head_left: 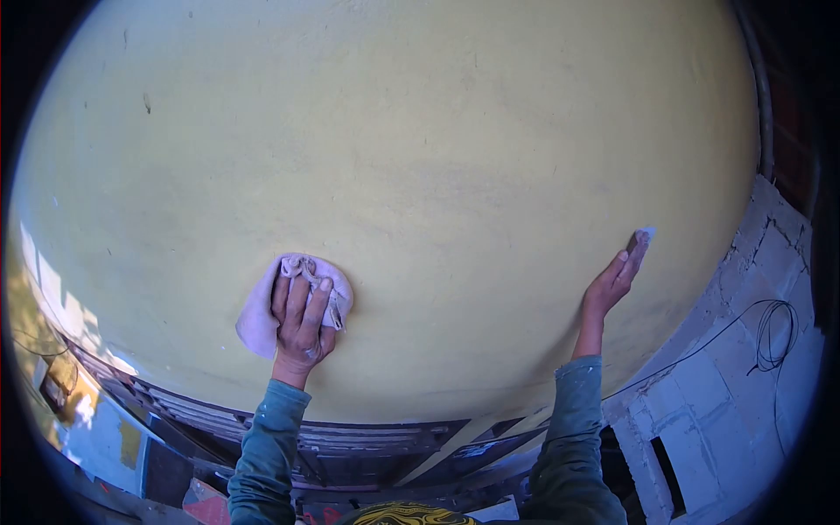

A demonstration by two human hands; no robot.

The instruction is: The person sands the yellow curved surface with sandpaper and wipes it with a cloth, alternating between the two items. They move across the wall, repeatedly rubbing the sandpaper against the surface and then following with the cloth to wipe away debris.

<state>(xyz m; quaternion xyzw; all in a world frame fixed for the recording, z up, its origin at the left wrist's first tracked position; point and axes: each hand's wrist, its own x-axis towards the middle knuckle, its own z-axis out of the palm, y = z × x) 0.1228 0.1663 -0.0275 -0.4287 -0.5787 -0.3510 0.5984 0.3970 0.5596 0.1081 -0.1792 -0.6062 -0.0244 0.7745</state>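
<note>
Pink cloth [257,322], 1 piece, lies against 1 yellow wall [420,131], bunched in the grip of the left hand [303,331]. The right hand [614,282] has 1 pale scrap [649,232] at its fingertips; whether that grip holds it, I cannot tell.

A black cable [759,337] loops across the grey block wall [691,394] near its right edge, with a narrow dark opening [668,477] near its bottom edge, a pipe [764,101] by its upper corner, and, beyond its left edge, dark slats [350,442] and a pale blue panel [109,433].
</note>
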